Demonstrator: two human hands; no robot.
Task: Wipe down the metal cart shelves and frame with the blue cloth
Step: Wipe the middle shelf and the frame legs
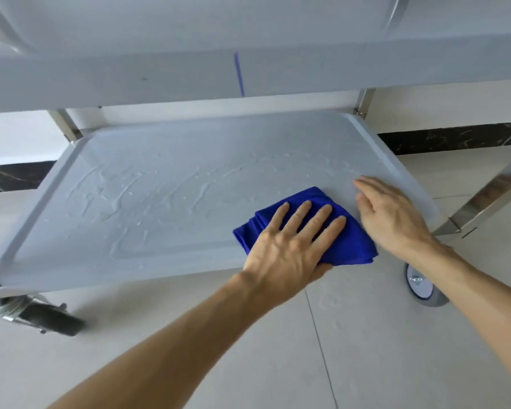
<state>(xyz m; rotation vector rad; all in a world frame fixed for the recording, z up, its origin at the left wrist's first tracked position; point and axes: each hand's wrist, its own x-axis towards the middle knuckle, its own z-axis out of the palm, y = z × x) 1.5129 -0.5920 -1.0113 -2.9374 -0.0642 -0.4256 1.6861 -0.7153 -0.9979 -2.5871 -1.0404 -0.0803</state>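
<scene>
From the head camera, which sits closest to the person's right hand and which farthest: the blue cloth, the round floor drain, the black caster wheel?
From the right hand:
1. Blue cloth, just to its left, under the left hand.
2. Round floor drain, below the shelf's near right corner.
3. Black caster wheel, far left, under the shelf's near left corner.

Left hand (289, 240): palm down, four fingers (303, 215) straight and slightly spread, pointing away and to the right. Thumb tucked low at the near edge, only partly seen. Whole hand lies flat on what is under it. Left forearm bare, running up from the lower left, wrist straight.

Right hand (396, 214): palm down, fingers relaxed and close together, pointing up and left, tips resting on the surface. Nothing held. Right forearm bare, entering from the lower right edge. The two hands sit near each other, not touching.
</scene>
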